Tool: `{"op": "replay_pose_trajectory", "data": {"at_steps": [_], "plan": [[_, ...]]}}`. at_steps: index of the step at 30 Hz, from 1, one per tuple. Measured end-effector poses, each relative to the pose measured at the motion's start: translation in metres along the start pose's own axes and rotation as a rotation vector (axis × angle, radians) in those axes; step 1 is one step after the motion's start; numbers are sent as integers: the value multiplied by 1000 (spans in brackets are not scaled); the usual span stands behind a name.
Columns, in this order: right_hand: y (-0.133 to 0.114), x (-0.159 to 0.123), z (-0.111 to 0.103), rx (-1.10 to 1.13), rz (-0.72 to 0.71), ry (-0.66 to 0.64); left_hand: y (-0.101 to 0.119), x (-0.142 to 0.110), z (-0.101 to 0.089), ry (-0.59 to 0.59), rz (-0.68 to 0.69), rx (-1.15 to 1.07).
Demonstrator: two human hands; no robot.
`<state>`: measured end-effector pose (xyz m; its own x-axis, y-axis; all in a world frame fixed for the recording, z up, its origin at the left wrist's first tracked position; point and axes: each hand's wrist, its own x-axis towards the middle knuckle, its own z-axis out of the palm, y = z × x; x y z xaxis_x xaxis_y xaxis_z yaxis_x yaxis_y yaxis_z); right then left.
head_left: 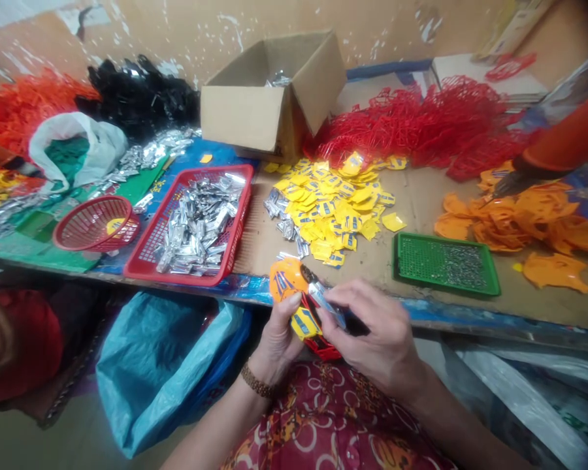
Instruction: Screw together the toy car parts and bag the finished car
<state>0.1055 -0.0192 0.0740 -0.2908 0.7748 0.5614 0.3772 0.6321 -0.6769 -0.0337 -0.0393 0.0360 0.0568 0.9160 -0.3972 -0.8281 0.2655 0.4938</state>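
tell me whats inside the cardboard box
Inside the cardboard box, a small bunch of silver pieces shows toward the far side. The front wall and flaps hide the lower inside, so whatever else lies there cannot be seen.

The person's left hand (279, 333) and right hand (375, 333) cover much of the orange-and-yellow piece (287, 277), hiding its full shape and how its parts join. The print on the yellow tags (330, 212) is too small to read, and the tiny metal bits (443, 261) in the green perforated tray (443, 288) are too small to identify. The cardboard box (240, 117) hides most of the silver pieces (278, 81) inside it. A co-worker's orange sleeve (568, 130) runs off the right edge, with their dark hand (517, 183) blurred. A person in red (19, 339) is cut off at the left edge.
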Motion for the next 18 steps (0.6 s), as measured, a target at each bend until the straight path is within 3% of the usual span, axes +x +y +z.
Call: {"op": "replay_pose_trajectory", "data": {"at_steps": [6, 18], "plan": [[3, -2, 1, -76, -73, -24, -4, -2, 7, 99, 50, -27], [-1, -6, 1, -210, -155, 26, -4, -1, 17, 85, 103, -29]]}}
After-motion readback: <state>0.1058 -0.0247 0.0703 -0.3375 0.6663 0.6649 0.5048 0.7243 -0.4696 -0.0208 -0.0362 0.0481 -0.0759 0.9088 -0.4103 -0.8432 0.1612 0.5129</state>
